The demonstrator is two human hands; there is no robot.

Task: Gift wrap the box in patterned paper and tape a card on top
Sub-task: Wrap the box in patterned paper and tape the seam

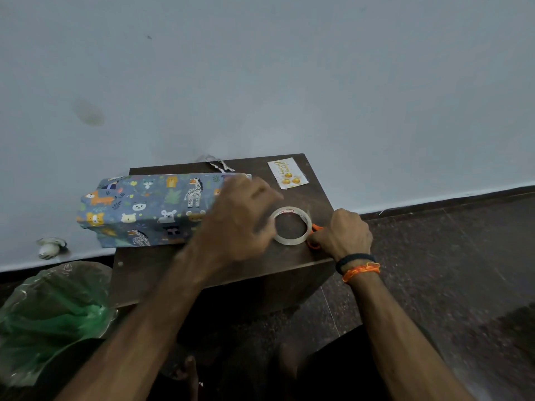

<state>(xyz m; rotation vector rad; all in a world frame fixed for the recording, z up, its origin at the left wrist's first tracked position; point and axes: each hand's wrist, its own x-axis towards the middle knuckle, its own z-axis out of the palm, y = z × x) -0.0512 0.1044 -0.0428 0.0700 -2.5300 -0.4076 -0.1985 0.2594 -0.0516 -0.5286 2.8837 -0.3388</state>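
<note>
Bench [289, 257] — wrapped box [144, 209] left of tape roll [292, 225], card [287, 173] behind it. Left hand [240, 215] blurred, fingers' state unclear; right hand [344, 234] fingers gripping orange scissors [315, 228].

Dim, flat indoor light with a cool grey cast; no clear source shows. The wall [289, 68] falls off darker toward the corners. The left hand [240, 218] is smeared by motion blur, while the right hand [344, 234] is sharper. Wide-angle distortion bends the skirting line. The foreground below the table [220, 267] sinks into murky shadow.
</note>
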